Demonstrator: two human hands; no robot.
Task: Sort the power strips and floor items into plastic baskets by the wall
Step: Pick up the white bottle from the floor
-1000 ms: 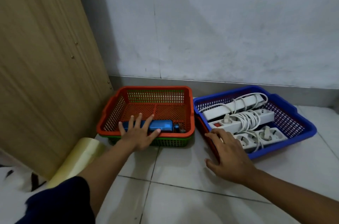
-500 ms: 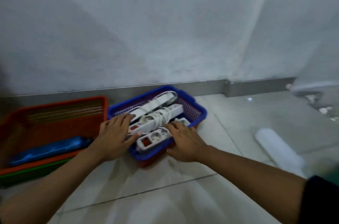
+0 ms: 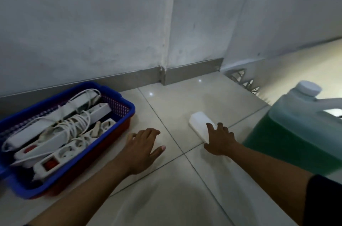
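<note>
The right hand (image 3: 220,141) lies over the near end of a white block (image 3: 199,124) on the tile floor (image 3: 175,107), fingers spread and touching its top but not yet curled round it, so the hold is open. The left hand (image 3: 143,147) rests flat and empty on the floor, just right of the blue basket (image 3: 127,112). That basket sits against the wall at the left, holding the white power strips (image 3: 61,133) with their cords coiled on top.

The risk lies in the block's smooth, rounded look: a pinch from above on one end could let it slide along the glossy tile or tip out mid-carry. The green jug (image 3: 296,133) stands close on the right, and a careless elbow could knock it. The basket is already crowded, so anything dropped in may catch a loose cord or perch on the strips.

What the block is cannot be told; the hand covers its near end and the picture is soft. The jug is cut off at the right edge, the basket at the left, and any second basket is out of frame.
</note>
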